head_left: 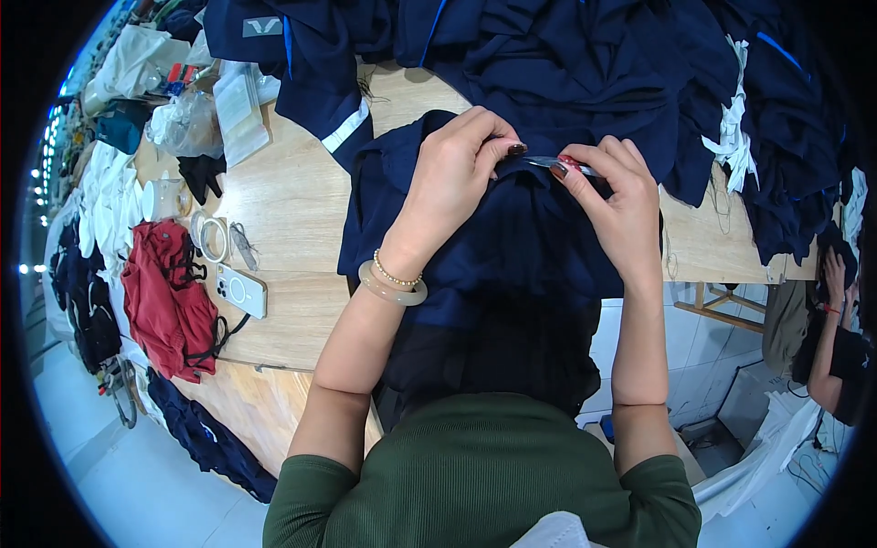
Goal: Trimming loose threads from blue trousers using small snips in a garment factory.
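Both your bare forearms reach up and forward from green sleeves. Your left hand (454,169) is curled, fingertips pinched together, bracelets at the wrist. Your right hand (614,196) faces it, thumb and forefinger pinched shut, knuckles bent, wrist straight.

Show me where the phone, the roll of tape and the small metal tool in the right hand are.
phone (240,291): head view, middle of its white back.
roll of tape (203,239): head view, left side of the ring.
small metal tool (546,162): head view, bare blade between the hands.
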Demonstrator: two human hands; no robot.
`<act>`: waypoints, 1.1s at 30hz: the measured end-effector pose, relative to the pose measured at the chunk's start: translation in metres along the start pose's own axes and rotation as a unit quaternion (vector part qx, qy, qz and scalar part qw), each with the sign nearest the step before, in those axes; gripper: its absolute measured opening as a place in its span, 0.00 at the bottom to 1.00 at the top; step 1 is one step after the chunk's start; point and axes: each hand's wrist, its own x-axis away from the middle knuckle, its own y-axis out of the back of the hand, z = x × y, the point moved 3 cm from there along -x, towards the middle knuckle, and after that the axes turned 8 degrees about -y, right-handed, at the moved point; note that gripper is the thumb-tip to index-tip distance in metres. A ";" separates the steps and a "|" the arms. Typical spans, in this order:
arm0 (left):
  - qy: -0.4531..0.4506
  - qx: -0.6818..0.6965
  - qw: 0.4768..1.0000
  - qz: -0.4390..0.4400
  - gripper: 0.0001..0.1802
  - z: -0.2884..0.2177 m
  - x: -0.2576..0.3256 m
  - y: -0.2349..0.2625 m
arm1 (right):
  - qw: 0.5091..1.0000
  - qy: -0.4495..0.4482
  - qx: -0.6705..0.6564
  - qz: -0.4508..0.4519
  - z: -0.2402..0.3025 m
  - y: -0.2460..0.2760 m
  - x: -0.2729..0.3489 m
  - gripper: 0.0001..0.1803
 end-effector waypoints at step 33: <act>-0.030 -0.036 0.999 0.008 0.02 0.001 0.000 -0.006 | 0.997 0.038 0.064 -0.005 0.006 -0.003 -0.005 0.12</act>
